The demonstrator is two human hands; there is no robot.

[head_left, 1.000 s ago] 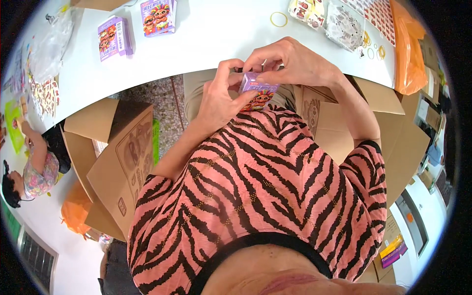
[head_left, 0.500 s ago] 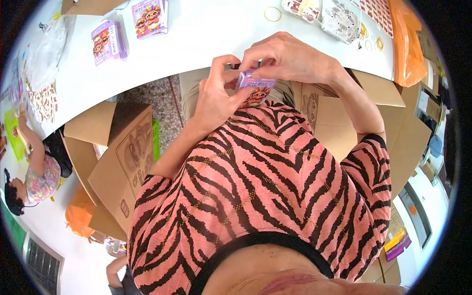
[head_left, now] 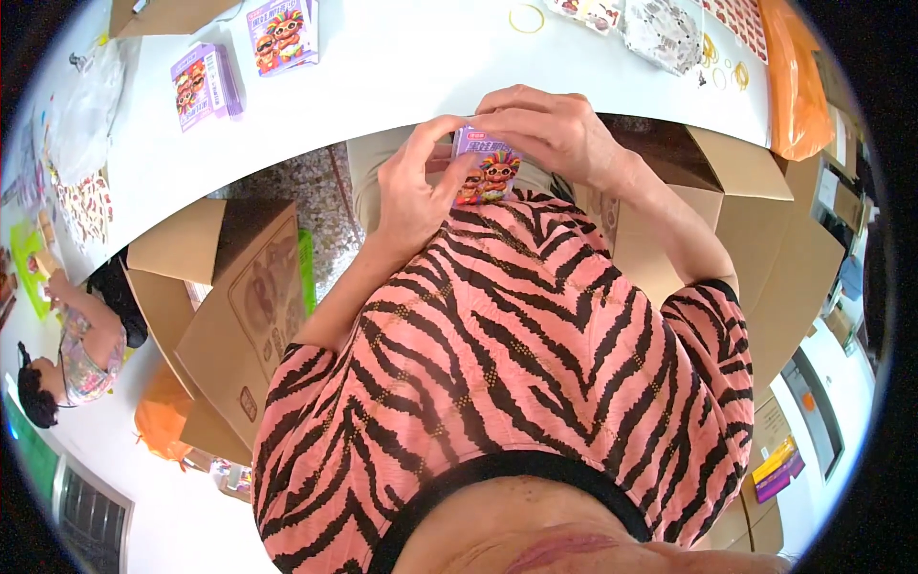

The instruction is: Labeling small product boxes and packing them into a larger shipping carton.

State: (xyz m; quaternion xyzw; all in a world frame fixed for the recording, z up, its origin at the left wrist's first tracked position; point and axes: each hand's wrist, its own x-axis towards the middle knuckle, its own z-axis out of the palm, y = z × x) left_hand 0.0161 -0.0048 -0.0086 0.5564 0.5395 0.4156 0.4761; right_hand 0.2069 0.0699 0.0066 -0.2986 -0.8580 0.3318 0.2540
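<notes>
A small purple printed box [head_left: 486, 170] with cartoon figures on its front is held upright between my hands, just past the table's near edge. My left hand [head_left: 413, 187] grips it from the left side, thumb across the front. At the top end my right hand [head_left: 562, 134] presses its fingertips together on the box's upper edge; the flap there is partly hidden behind them. Two groups of similar purple boxes lie on the white table [head_left: 373, 57] to the left: one group [head_left: 203, 88] nearer the left end, another [head_left: 284, 38] beside it.
On the table's right lie a yellow rubber band [head_left: 526, 17], a clear bag of grey-black pieces [head_left: 662, 36] and an orange bag [head_left: 799, 86]. Open cardboard cartons stand at my left [head_left: 244, 306] and right [head_left: 741, 225]. Another person [head_left: 86, 349] sits at far left.
The purple box has turned more upright with its front facing up at me. My right hand has shifted slightly left, its fingers now flatter along the top edge.
</notes>
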